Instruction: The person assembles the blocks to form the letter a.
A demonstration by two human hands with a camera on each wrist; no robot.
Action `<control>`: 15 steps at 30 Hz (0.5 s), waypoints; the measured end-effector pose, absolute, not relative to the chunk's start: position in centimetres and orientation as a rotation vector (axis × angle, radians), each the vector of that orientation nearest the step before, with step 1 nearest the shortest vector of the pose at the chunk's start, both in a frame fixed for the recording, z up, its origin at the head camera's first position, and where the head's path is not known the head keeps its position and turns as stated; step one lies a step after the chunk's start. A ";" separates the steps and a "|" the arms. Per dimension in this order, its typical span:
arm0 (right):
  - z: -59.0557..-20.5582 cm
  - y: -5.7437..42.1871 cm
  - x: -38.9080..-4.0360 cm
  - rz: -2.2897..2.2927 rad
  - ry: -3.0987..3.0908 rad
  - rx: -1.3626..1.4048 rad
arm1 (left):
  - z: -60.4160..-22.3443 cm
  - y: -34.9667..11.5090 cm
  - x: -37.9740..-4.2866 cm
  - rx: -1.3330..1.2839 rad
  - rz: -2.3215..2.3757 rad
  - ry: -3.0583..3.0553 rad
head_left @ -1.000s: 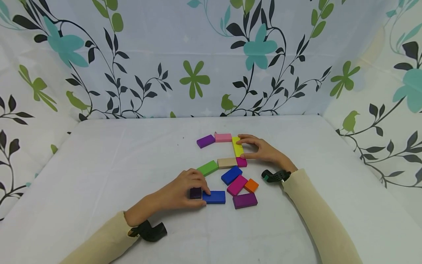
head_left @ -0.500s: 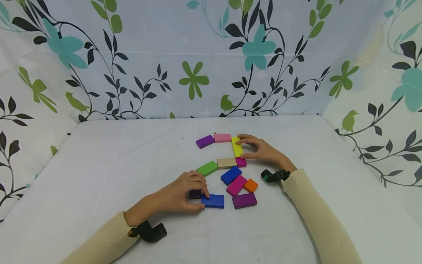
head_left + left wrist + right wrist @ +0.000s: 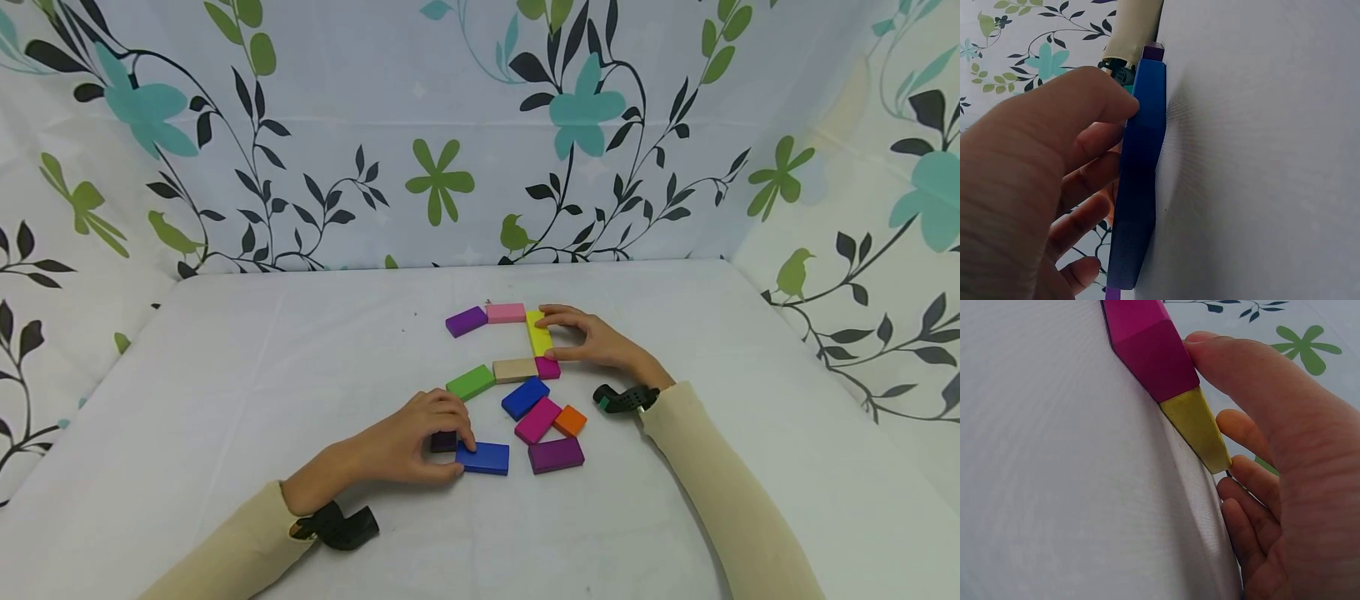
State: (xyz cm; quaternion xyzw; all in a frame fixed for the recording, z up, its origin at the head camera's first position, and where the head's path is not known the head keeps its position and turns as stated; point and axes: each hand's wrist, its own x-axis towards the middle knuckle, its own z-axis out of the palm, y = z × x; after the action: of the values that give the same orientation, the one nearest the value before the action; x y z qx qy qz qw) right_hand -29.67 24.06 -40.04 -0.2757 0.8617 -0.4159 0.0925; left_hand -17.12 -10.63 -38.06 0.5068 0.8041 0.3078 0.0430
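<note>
My left hand (image 3: 420, 437) pinches the left end of a blue block (image 3: 483, 458) lying flat on the white cloth. A dark block (image 3: 443, 442) sits beside it, partly covered by the fingers. In the left wrist view, the thumb lies against the blue block (image 3: 1150, 94). My right hand (image 3: 600, 337) holds a yellow block (image 3: 537, 333), index finger near its far end and thumb by its near end. A small magenta block (image 3: 547, 367) adjoins that near end; in the right wrist view the thumb tip is right beside the magenta block (image 3: 1157, 356).
Pink (image 3: 506, 313) and purple (image 3: 467, 322) blocks continue the line at the back. Tan (image 3: 514, 371) and green (image 3: 471, 382) blocks run left of the magenta one. Nearer lie another blue (image 3: 525, 398), pink-magenta (image 3: 537, 420), orange (image 3: 570, 421) and dark purple (image 3: 556, 455) block.
My left hand has shifted the blue block slightly toward me and a touch left, out of line with the dark block. The right hand stays on the yellow block.
</note>
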 end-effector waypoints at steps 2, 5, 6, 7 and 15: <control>-40.1 24.1 -29.6 -1.231 2.559 -0.818 | -38.1 -10.6 -17.1 1.540 0.947 2.459; -40.0 24.1 -29.5 -1.229 2.561 -0.808 | -38.1 -10.4 -17.1 1.524 0.964 2.468; -40.0 24.2 -29.4 -1.229 2.562 -0.804 | -38.0 -10.3 -17.1 1.518 0.972 2.474; -40.0 24.2 -29.4 -1.231 2.561 -0.799 | -38.0 -10.3 -17.1 1.508 0.984 2.478; -40.1 24.0 -29.6 -1.240 2.555 -0.770 | -37.1 -9.9 -16.8 1.433 1.023 2.533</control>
State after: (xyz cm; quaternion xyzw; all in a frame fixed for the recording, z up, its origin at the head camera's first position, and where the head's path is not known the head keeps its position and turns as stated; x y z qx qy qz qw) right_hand -29.64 23.99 -40.07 -0.2605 0.8640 -0.4192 0.0994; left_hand -16.82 -9.88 -37.14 0.4642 0.8209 0.3314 0.0283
